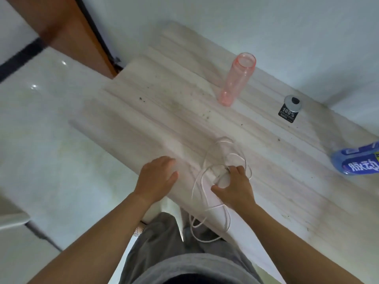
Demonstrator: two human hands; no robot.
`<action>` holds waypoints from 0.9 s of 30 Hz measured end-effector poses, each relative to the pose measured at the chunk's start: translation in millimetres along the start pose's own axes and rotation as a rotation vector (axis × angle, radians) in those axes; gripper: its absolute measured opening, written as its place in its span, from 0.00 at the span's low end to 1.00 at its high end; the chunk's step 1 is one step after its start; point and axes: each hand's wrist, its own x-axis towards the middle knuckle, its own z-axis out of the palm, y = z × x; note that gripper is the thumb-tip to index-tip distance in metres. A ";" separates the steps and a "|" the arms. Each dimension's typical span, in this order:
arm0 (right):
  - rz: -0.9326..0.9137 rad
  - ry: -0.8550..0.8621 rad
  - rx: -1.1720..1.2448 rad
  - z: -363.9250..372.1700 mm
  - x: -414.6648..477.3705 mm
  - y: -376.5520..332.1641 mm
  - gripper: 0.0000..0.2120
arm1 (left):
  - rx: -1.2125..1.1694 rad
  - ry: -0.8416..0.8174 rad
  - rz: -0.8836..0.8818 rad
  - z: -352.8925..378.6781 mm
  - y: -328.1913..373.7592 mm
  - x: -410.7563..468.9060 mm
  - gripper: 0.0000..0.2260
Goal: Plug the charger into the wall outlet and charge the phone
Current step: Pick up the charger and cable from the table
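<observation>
A white charger plug (222, 179) lies on the pale wooden table (164, 111) near its front edge, and my right hand (235, 187) is closed around it. Its thin white cable (200, 187) loops loosely on the table around that hand and hangs over the edge toward my lap. My left hand (156, 177) rests flat on the table's edge just left of the cable, fingers apart, holding nothing. No phone and no wall outlet show in this view.
An open pink plastic bottle (238, 78) stands at the back of the table. A small black-labelled container with a grey lid (290, 109) sits to its right. A blue drink bottle (356, 158) lies at the right edge. White walls surround the table; tiled floor lies left.
</observation>
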 end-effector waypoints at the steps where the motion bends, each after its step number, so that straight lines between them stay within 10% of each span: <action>1: -0.038 -0.013 -0.005 4.5 -5.3 -17.5 0.35 | -0.042 0.039 -0.029 -8.5 -14.2 -16.6 0.18; 16: -0.577 -0.640 -0.111 197.1 -117.1 -332.0 0.21 | -0.808 0.675 -0.969 -84.0 -228.1 -319.4 0.04; 27: -0.630 -0.578 -0.143 253.8 -80.2 -464.5 0.15 | -1.206 0.973 -1.157 -135.1 -338.8 -346.3 0.08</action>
